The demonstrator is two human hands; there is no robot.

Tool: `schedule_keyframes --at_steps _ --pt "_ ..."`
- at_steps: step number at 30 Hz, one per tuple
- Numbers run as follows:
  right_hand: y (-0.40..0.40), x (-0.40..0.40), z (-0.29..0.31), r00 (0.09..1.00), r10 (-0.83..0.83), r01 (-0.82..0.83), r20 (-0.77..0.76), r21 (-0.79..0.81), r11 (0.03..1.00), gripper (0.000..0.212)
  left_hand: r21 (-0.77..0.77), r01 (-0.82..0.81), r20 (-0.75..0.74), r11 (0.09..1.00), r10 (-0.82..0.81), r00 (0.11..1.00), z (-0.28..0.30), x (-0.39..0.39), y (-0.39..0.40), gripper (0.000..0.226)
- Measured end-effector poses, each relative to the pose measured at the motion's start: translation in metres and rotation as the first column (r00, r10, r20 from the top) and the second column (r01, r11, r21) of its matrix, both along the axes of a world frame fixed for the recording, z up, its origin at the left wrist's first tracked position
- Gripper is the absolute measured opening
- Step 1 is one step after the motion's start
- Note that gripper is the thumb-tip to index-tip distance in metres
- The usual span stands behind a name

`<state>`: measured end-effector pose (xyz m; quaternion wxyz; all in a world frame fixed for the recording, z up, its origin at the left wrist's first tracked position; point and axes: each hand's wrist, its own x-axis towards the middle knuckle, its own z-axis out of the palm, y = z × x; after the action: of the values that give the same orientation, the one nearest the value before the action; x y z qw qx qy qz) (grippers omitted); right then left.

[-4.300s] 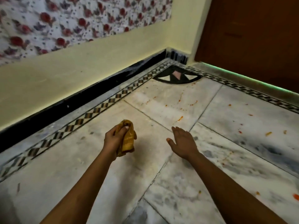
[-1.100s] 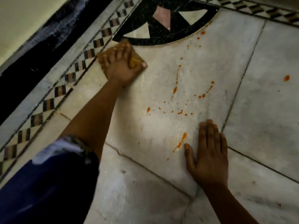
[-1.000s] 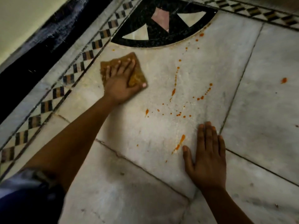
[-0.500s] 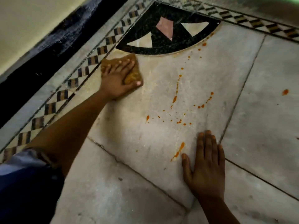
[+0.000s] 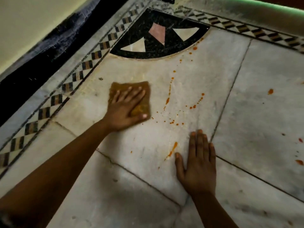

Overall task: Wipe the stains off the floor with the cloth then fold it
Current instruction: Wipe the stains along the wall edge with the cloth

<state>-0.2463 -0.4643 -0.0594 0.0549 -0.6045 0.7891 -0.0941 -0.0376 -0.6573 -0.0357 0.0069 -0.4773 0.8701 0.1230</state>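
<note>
Pretty dim in here, warm yellowish light. The middle of the floor [image 5: 181,89] is brightest, while the bottom left goes dark where my left arm [image 5: 54,175] throws a shadow. Green glow runs along the strip [image 5: 263,5] at top right. My left hand [image 5: 125,111] is a bit motion-blurred, and the wide lens bends the border tiles [image 5: 70,83] near the edges.

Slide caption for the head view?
Left hand presses cloth on floor beside orange stains; right hand flat.
</note>
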Motion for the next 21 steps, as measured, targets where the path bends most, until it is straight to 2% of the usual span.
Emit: schedule_keyframes --at_steps 3,5,7,11,13,15,17,20,21 --pt "0.000 0.001 -0.001 1.000 0.004 -0.003 0.010 -0.011 1.000 0.073 -0.018 -0.176 0.006 0.984 0.176 0.984 -0.003 0.038 -0.004 0.097" --pt "0.001 0.001 -0.001 1.000 0.006 -0.006 0.006 -0.026 1.000 0.073 -0.012 -0.348 0.028 0.937 0.348 0.937 -0.003 0.024 -0.025 0.089" --pt "0.002 0.001 -0.001 1.000 0.009 -0.009 0.004 -0.026 1.000 0.073 0.018 -0.421 0.018 0.907 0.421 0.907 -0.004 -0.009 -0.029 0.079" --pt "0.001 0.001 -0.001 1.000 0.008 -0.008 0.003 -0.027 1.000 0.073 -0.020 -0.182 -0.066 0.983 0.180 0.981 -0.006 -0.040 0.039 0.076" --pt "0.001 0.001 -0.002 1.000 0.012 -0.012 0.007 -0.023 1.000 0.073 -0.066 -0.070 -0.083 0.995 0.064 0.995 -0.007 -0.017 0.084 0.076" --pt "0.001 0.002 -0.004 1.000 0.010 -0.010 0.001 -0.026 1.000 0.073 -0.083 -0.047 -0.089 0.995 0.040 0.995 -0.010 0.014 0.098 0.077" --pt "0.002 0.001 -0.005 1.000 0.008 -0.008 0.002 -0.033 0.999 0.073 -0.089 -0.155 -0.056 0.984 0.151 0.987 -0.011 0.032 0.077 0.078" --pt "0.001 0.001 -0.005 1.000 0.015 -0.014 0.014 -0.044 0.999 0.073 -0.073 -0.425 -0.015 0.902 0.425 0.905 -0.009 0.019 0.031 0.076" --pt "0.002 0.001 -0.005 1.000 0.015 -0.014 0.013 -0.050 0.999 0.073 -0.061 -0.469 -0.001 0.881 0.470 0.883 -0.010 0.010 0.025 0.076"
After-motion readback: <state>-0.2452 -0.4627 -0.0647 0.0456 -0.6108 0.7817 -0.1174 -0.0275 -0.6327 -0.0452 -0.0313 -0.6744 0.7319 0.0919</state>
